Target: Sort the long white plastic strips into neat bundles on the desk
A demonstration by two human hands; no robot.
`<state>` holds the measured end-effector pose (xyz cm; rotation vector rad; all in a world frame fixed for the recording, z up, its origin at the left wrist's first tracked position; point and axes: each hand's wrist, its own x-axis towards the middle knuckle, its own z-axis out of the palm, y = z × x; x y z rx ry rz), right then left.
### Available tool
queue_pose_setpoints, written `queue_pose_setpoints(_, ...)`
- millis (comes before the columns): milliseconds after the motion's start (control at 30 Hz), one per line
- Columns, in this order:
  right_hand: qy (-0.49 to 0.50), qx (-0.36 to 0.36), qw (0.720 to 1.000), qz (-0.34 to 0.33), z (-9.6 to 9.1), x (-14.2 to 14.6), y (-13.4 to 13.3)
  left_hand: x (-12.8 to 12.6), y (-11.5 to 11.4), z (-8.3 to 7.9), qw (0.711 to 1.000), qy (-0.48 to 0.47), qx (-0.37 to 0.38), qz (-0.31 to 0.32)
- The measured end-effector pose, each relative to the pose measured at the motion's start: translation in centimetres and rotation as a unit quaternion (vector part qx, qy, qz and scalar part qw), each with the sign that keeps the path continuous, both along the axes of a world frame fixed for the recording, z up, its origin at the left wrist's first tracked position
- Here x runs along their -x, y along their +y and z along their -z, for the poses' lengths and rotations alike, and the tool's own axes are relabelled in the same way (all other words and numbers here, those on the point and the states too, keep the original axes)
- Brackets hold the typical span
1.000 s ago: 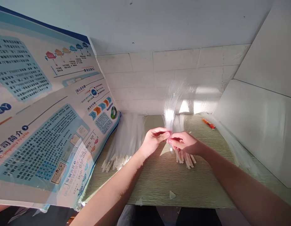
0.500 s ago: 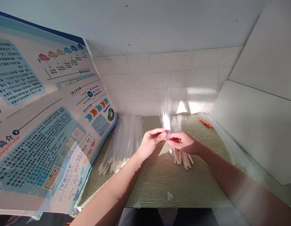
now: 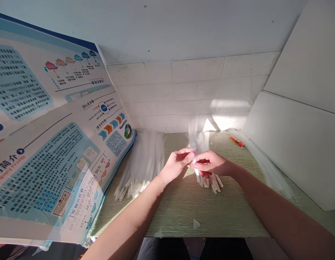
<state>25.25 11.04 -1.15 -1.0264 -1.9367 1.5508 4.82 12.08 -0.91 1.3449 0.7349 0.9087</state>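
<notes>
My left hand (image 3: 177,165) and my right hand (image 3: 210,163) meet above the middle of the green table (image 3: 183,206). Both pinch the lower end of a bundle of thin translucent white strands (image 3: 194,139) that stands up and fans out toward the wall. Just beneath my right hand lies a small heap of white strips (image 3: 212,181). A larger pile of the same white strips (image 3: 142,166) lies on the table to the left of my left hand.
A large printed poster (image 3: 53,137) leans over the table's left side. White boards (image 3: 297,144) wall in the right side, with more translucent strands (image 3: 267,168) along their foot. An orange pen (image 3: 236,141) lies at the back right. A small clear scrap (image 3: 196,224) sits near the front edge.
The fan of strands held between my hands has dropped lower and looks shorter against the wall. Both hands stay pinched together at about the same spot.
</notes>
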Motion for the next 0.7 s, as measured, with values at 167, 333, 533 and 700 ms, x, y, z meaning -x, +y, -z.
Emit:
queue_pose_setpoints(167,-0.004,0.019,0.999,-0.028,-0.04,0.15,0.05,0.07,0.21,0.30,0.999,-0.039,0.010,-0.019)
queue_pose_setpoints(333,-0.012,0.021,0.999,-0.031,-0.02,0.20,0.08,-0.18,0.07,0.30,0.997,-0.061,-0.011,-0.050)
queue_pose_setpoints(533,0.010,0.010,1.000,-0.008,-0.35,0.00,-0.07,-0.23,-0.25,0.05,0.994,0.003,-0.103,-0.047)
queue_pose_setpoints(700,0.006,-0.011,0.999,0.036,-0.36,-0.04,-0.24,-0.13,-0.23,0.16,0.994,0.024,-0.106,-0.034)
